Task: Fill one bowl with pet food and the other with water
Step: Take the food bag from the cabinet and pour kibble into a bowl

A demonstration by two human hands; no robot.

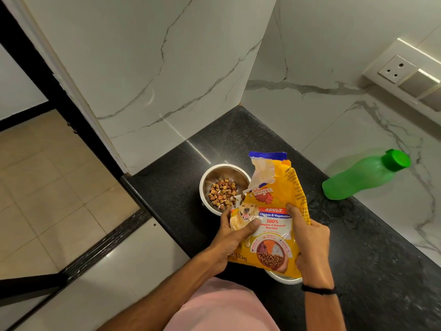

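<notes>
Nearest the camera, a pink garment (222, 306) and both forearms; a black band (318, 290) circles the right wrist.

The left hand (235, 237) grips the lower left edge of the pet food bag (269, 211), thumb pressed across the printed front. The right hand (310, 240) grips the bag's right side, fingers curled round it, thumb on the front. The bag sits between the two hands, raised off the black table (358, 259) and tilted away from the person.

Under the bag's lower end, the rim of a second steel bowl (284, 279) shows; its contents are hidden.

Beyond the hands, the bag's torn top leans over the right rim of a steel bowl (207, 173). This bowl holds a mound of brown kibble (222, 192), with pieces at the bag's mouth.

Further right, well apart from both hands, a green capped bottle (365, 175) stands against the marble wall. A wall socket (393, 68) is mounted above it.
</notes>
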